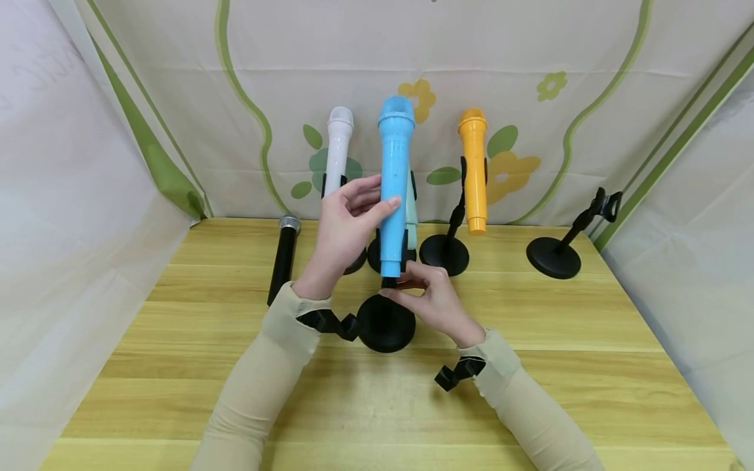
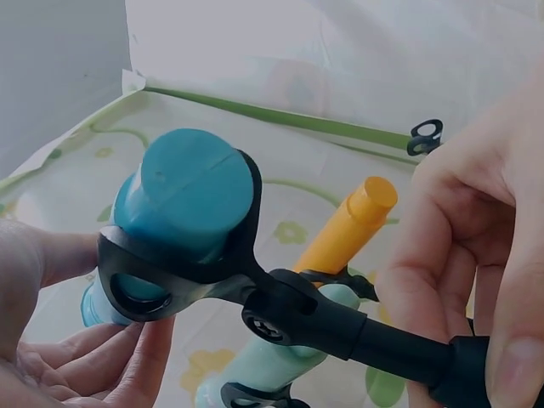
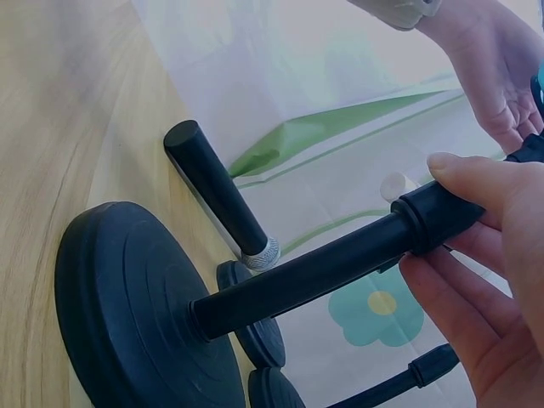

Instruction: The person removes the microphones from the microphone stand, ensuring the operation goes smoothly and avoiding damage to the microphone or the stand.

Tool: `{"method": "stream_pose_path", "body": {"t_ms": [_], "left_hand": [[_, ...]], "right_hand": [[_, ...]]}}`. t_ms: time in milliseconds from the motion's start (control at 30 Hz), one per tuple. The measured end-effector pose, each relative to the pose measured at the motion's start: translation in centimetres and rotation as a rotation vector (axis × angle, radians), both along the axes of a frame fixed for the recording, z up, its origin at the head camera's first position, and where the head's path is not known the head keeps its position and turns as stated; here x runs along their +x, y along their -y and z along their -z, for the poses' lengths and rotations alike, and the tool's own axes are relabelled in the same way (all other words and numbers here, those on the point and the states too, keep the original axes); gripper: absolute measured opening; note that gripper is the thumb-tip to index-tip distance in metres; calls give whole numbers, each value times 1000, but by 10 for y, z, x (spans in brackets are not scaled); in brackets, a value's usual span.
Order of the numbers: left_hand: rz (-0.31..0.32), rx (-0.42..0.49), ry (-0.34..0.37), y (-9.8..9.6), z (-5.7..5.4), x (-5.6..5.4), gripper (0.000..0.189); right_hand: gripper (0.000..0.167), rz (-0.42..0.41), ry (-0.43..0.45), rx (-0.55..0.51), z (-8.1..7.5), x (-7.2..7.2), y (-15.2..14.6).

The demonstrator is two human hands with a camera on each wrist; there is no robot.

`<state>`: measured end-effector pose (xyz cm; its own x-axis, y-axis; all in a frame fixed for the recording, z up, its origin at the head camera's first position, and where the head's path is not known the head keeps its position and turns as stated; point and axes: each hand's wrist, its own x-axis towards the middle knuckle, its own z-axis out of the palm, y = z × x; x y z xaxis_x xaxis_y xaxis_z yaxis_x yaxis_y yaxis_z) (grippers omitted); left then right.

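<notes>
A blue microphone point(image 1: 396, 163) stands upright, head up, in the black clip point(image 2: 242, 280) of a microphone stand point(image 1: 385, 327). My left hand point(image 1: 344, 226) holds its body between thumb and fingers. Lower down, my right hand point(image 1: 432, 297) pinches the collar point(image 3: 438, 212) on the stand's post with thumb and fingertips. The stand's round base rests on the wooden table. In the left wrist view the microphone's flat lower end points toward the camera, with the clip's arms around it.
Behind are a white microphone point(image 1: 338, 144), a mint-green one point(image 1: 412, 216) and an orange one point(image 1: 474, 170) in stands. A black microphone point(image 1: 284, 255) lies at the left on the table point(image 1: 530, 392). An unoccupied stand point(image 1: 554, 257) is at the right, near the curtain.
</notes>
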<state>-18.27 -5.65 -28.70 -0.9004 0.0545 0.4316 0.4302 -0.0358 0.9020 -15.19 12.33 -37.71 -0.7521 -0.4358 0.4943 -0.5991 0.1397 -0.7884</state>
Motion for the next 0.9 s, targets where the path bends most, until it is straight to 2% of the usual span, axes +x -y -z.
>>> {"method": "stream_pose_path", "body": {"t_ms": [233, 567, 700, 900], "left_hand": [[-34, -16, 1, -1, -6, -6, 43], [-37, 6, 1, -1, -17, -17, 46], [-41, 49, -20, 1, -22, -21, 45], [-62, 170, -74, 7, -32, -22, 43]], "right_hand": [[16, 14, -9, -1, 1, -1, -1], [17, 21, 3, -3, 1, 0, 0], [17, 26, 4, -1, 1, 1, 0], [16, 19, -10, -5, 0, 1, 1]]}}
